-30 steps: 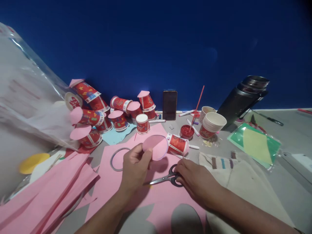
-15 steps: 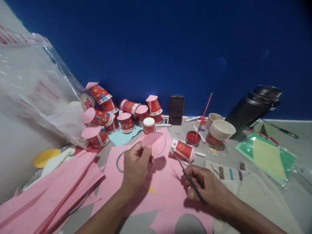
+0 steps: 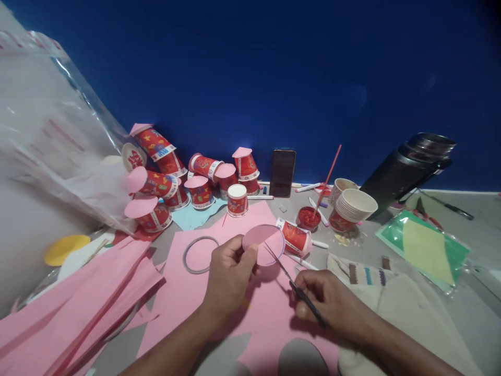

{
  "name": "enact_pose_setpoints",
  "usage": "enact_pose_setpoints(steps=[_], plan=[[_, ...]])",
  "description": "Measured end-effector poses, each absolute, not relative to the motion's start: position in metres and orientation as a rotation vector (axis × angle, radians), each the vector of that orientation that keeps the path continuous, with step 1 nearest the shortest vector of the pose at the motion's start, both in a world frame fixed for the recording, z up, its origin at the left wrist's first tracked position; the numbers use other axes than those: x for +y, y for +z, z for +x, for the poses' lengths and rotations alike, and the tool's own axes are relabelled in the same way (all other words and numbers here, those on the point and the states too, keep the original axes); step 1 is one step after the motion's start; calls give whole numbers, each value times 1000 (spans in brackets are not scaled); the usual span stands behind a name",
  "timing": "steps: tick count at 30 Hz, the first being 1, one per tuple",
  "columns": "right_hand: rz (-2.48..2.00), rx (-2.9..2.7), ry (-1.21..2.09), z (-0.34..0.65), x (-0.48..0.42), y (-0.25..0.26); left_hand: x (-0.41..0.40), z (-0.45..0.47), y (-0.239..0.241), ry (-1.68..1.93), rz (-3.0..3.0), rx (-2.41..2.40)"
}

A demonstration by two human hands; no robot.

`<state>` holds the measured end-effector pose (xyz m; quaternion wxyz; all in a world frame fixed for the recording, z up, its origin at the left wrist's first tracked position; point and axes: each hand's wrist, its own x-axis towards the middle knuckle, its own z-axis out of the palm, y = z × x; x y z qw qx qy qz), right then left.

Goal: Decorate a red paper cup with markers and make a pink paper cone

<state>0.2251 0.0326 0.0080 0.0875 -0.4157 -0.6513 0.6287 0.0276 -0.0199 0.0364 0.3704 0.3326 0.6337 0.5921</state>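
Between the thumb and fingers of my left hand (image 3: 234, 266) is a pink paper circle (image 3: 269, 241), its right edge marked with a blue-purple line. My right hand (image 3: 319, 297) is closed round the dark handles of a pair of scissors (image 3: 282, 267). The scissor blades reach up and left over the circle's right part; whether they are cutting the paper I cannot make out. Beneath both hands lies a sheet of pink paper (image 3: 176, 297), with a grey ring (image 3: 187, 260) resting on it left of my left hand.
Red paper cups with pink paper tops (image 3: 199, 192) crowd the back left. A phone (image 3: 282, 173) leans on the blue wall. To the right stand a pot of red paint (image 3: 309, 218), stacked cups (image 3: 354, 206) and a black flask (image 3: 407, 169). Folded pink paper (image 3: 90, 297) lies left.
The paper circle has moved right and slightly down in my left hand. The scissor blades, apart from it before, now overlap it. The grey ring is more fully in sight.
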Motion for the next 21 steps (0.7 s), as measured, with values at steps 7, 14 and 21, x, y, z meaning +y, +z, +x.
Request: enact_pose_setpoints(steps=[7, 14, 21], plan=[[-1229, -1885, 1926, 224, 33, 6, -18, 21, 40, 1501, 877, 1616], [-1192, -1875, 1922, 228, 33, -4, -18, 19, 42, 1492, 876, 1601], [-1205, -1893, 1914, 229, 32, -6, -18, 15, 34, 1482, 754, 1460]])
